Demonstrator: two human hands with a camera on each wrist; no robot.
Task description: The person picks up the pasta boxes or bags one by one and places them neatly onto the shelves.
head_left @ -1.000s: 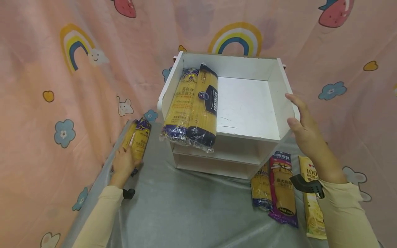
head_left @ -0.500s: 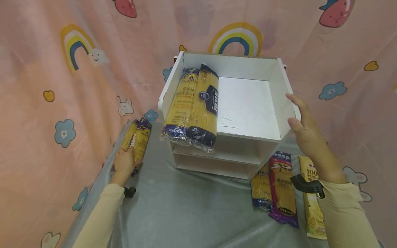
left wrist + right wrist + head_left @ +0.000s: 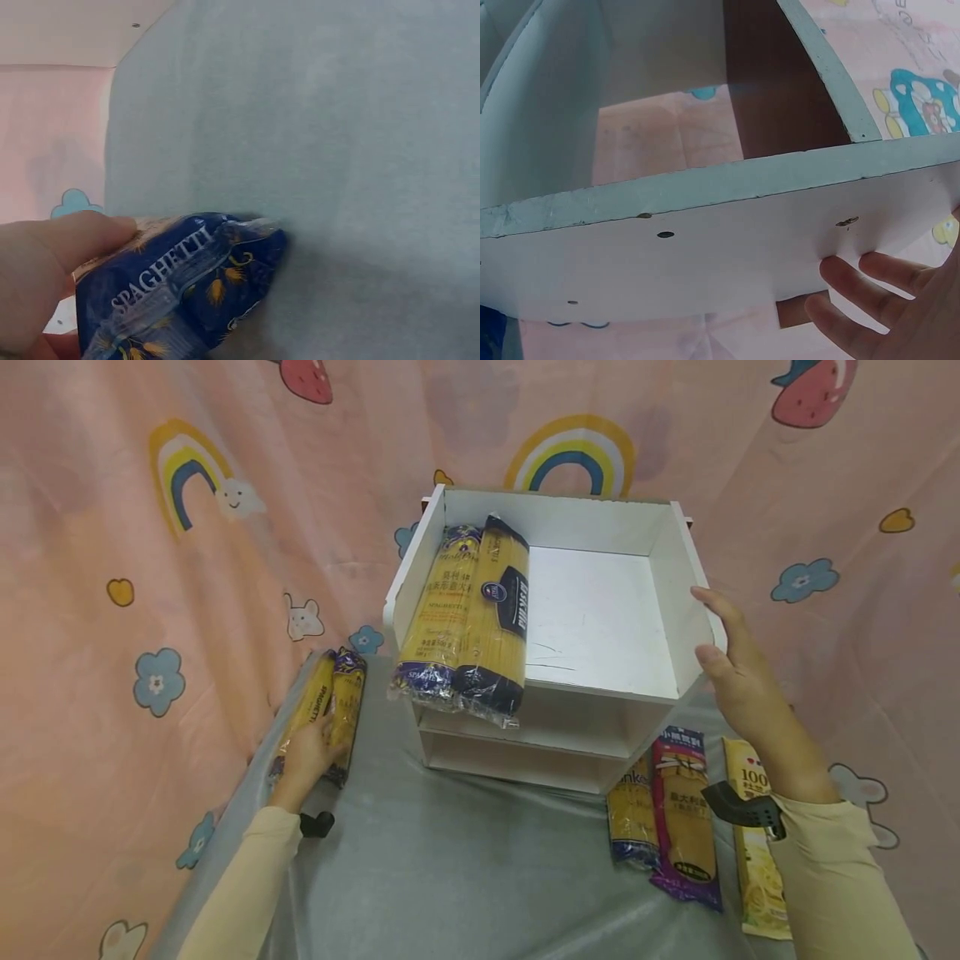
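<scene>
At the left in the head view, two yellow spaghetti packs lie side by side on the grey cloth. My left hand [image 3: 306, 756] grips the right-hand spaghetti pack [image 3: 348, 697] near its lower part, fingers between the two packs; the other spaghetti pack [image 3: 311, 697] lies against that hand. In the left wrist view, the thumb lies on the gripped pack's blue end [image 3: 180, 277]. My right hand [image 3: 742, 681] holds the right side panel of a white shelf unit [image 3: 600, 618]; its fingertips touch the panel's outer face in the right wrist view.
On the shelf's top level, a purple-ended spaghetti pack [image 3: 437, 618] and a dark-labelled spaghetti pack [image 3: 495, 618] lie at the left. Right of the shelf are a yellow pack [image 3: 632, 818], a purple-edged pack [image 3: 684, 818] and a pale yellow pack [image 3: 759, 868]. A patterned curtain [image 3: 225, 527] hangs behind.
The fingers of my left hand have shifted right into the gap between the two left packs, and the left one's lettering shows more. The right hand and shelf stay put.
</scene>
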